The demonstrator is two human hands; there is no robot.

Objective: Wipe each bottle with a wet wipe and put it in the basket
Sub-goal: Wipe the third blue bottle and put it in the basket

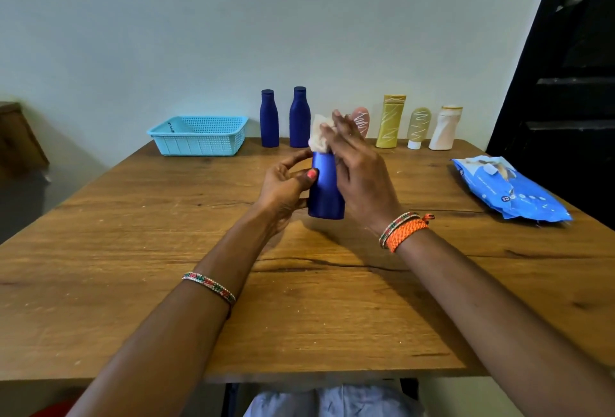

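Left hand [286, 185] curled round blue bottle [326, 195] near middle of wooden table [149, 250], right hand [361, 172] with straight fingers pressing wet wipe [320, 138] onto its top, basket [199, 143] at far edge, pale wall [233, 17] behind

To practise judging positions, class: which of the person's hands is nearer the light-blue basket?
Left. The left hand, gripping the blue bottle, is to the basket's right and nearer the person; the right hand, pressing the wipe on the bottle's top, is farther right.

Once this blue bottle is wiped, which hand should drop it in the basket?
Left. The left hand grips the blue bottle, and the basket sits on its side; the right hand presses the wet wipe.
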